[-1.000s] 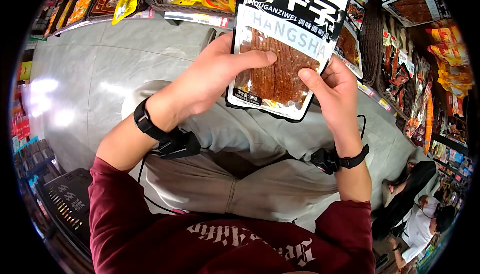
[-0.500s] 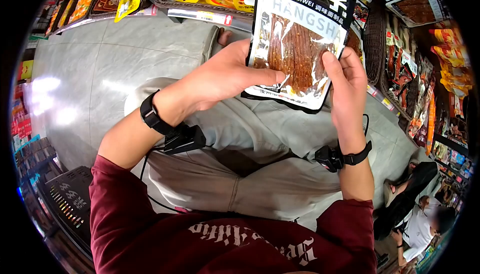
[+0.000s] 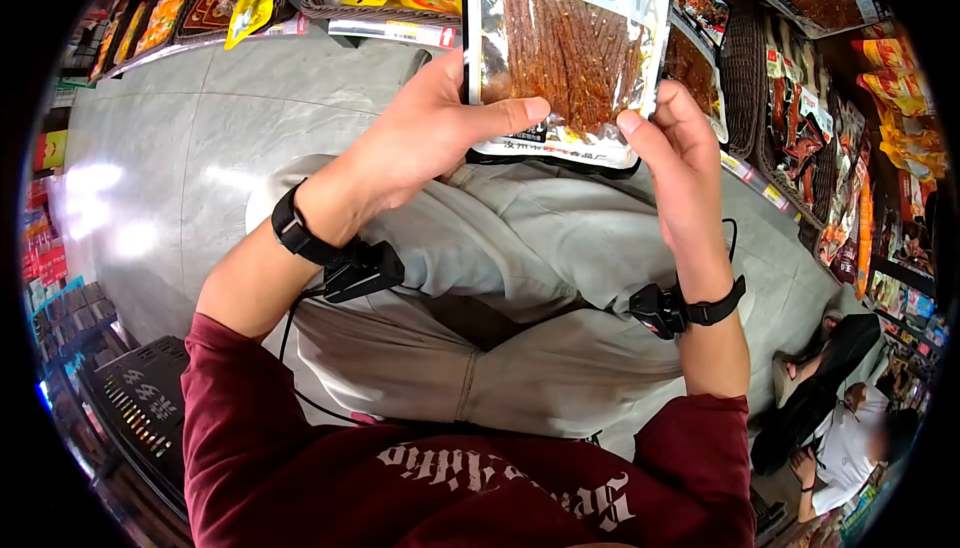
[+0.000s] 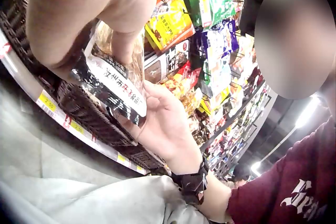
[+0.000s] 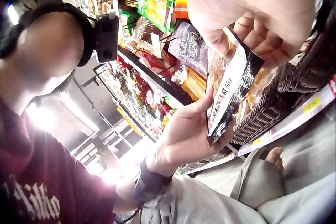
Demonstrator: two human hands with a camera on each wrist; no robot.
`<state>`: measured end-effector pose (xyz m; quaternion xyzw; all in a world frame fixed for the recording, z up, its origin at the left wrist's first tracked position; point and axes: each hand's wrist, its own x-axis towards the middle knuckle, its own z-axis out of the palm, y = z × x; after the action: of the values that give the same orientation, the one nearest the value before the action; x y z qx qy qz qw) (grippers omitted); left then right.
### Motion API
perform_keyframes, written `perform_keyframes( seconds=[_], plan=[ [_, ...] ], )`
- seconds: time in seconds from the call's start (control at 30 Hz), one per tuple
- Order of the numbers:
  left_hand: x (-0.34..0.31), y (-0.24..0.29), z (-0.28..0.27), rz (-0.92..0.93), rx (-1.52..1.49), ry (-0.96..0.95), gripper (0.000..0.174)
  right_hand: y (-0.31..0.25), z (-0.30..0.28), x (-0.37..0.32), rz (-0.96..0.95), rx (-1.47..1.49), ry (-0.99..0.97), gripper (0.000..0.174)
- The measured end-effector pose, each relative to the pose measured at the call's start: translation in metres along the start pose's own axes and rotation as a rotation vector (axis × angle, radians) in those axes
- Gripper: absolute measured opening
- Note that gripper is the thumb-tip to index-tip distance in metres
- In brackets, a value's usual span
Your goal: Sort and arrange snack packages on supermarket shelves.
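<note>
A clear-fronted snack packet with brown spicy strips inside and a black printed border is held up before the shelves. My left hand grips its lower left corner, thumb pressed on the front. My right hand pinches its lower right corner. In the left wrist view the packet sits between my left hand above and my right hand below. In the right wrist view the packet is edge-on, my right hand above it and my left hand beneath.
Wicker baskets of packaged snacks line the shelves ahead and to the right, with price tags on the shelf edge. A grey tiled floor lies to the left. A black shopping basket stands at lower left. Another person crouches at lower right.
Both hands have raised the packet higher and further toward the shelves, so its printed top now runs out of the frame. The grip at both lower corners is unchanged.
</note>
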<state>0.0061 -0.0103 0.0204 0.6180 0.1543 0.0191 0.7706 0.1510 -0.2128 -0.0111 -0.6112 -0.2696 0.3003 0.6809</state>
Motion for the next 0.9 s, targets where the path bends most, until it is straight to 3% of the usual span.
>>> perform_keyframes(
  seconds=[0.9],
  plan=[
    [-0.0007,-0.0012,0.003,0.027,0.044,0.012,0.036,0.0045,-0.0041,-0.0003,-0.013,-0.03,-0.004,0.009]
  ],
)
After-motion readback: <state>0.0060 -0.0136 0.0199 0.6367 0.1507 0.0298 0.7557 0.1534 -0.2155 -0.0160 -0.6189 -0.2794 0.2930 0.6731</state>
